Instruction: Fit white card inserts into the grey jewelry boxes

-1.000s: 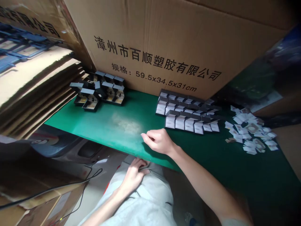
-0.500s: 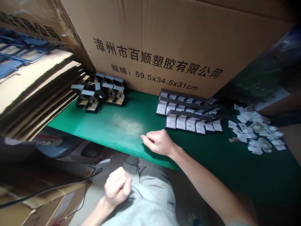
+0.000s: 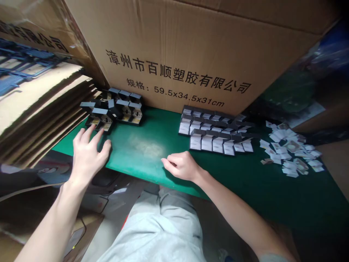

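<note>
My left hand is stretched out with fingers spread over the near left edge of the green table, empty, its fingertips just short of a cluster of open black plastic boxes. My right hand rests on the table's front edge, fingers curled loosely, with nothing visible in it. Behind my right hand stand rows of black boxes with white inserts.
A large cardboard carton with printed characters stands at the back of the table. Flattened cardboard sheets are stacked at the left. A heap of small white packets lies at the right. My lap in grey cloth is below.
My left hand has risen from my lap, where it was closed half a second ago, and reached forward and left to the table edge with fingers spread. My right hand has stayed put.
</note>
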Demonstrator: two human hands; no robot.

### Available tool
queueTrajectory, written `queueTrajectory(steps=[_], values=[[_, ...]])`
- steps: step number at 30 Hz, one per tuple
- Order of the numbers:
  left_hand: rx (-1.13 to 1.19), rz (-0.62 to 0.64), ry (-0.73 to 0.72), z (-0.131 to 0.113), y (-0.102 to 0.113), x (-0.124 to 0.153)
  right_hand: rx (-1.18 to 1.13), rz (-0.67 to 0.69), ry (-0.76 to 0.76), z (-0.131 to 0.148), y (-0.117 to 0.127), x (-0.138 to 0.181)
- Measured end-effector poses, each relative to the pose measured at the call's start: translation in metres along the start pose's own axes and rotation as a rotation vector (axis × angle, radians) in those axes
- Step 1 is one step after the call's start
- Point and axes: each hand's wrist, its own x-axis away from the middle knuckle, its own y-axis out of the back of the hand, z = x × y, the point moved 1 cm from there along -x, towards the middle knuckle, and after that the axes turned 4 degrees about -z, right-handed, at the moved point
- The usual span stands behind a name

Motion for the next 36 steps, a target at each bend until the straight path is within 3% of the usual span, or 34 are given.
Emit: queueTrajectory(steps=[3,7,12,15,17,19,21,23,26,29,33,36], values=[[0.001,0.020,-0.023,-0.005,0.001,0.000,-0.009,-0.015,-0.002,0.000,0.000,-0.001],[0.031,0.035,-0.055,-0.040,0.004,0.017,-0.009,-0.007,-0.006,0.000,-0.001,-0.001],[0.214,0.252,-0.169,-0.102,-0.002,0.046,-0.114,-0.046,-0.081,-0.001,0.000,-0.001],[0.328,0.400,-0.217,-0.129,-0.010,0.045,-0.153,-0.071,-0.160,-0.001,0.001,-0.001],[0.401,0.407,-0.229,-0.138,-0.011,0.038,-0.127,-0.059,-0.191,-0.001,0.001,-0.002],[0.434,0.301,-0.161,-0.140,-0.010,0.031,-0.097,-0.024,-0.203,-0.002,0.000,-0.003],[0.447,0.145,-0.016,-0.137,-0.009,0.024,-0.076,0.017,-0.201,-0.002,0.000,-0.003],[0.505,0.083,0.136,-0.132,-0.010,0.019,-0.061,0.045,-0.195,-0.002,0.000,-0.003],[0.616,0.275,0.207,-0.127,-0.018,0.015,-0.054,0.075,-0.183,-0.002,0.001,-0.004],[0.585,0.491,0.128,-0.127,-0.025,0.015,-0.052,0.099,-0.164,-0.002,0.003,-0.004],[0.512,0.552,0.025,-0.130,-0.028,0.017,-0.043,0.112,-0.154,0.000,0.005,-0.005],[0.505,0.588,0.045,-0.131,-0.028,0.018,-0.053,0.100,-0.165,0.001,0.007,-0.005]])
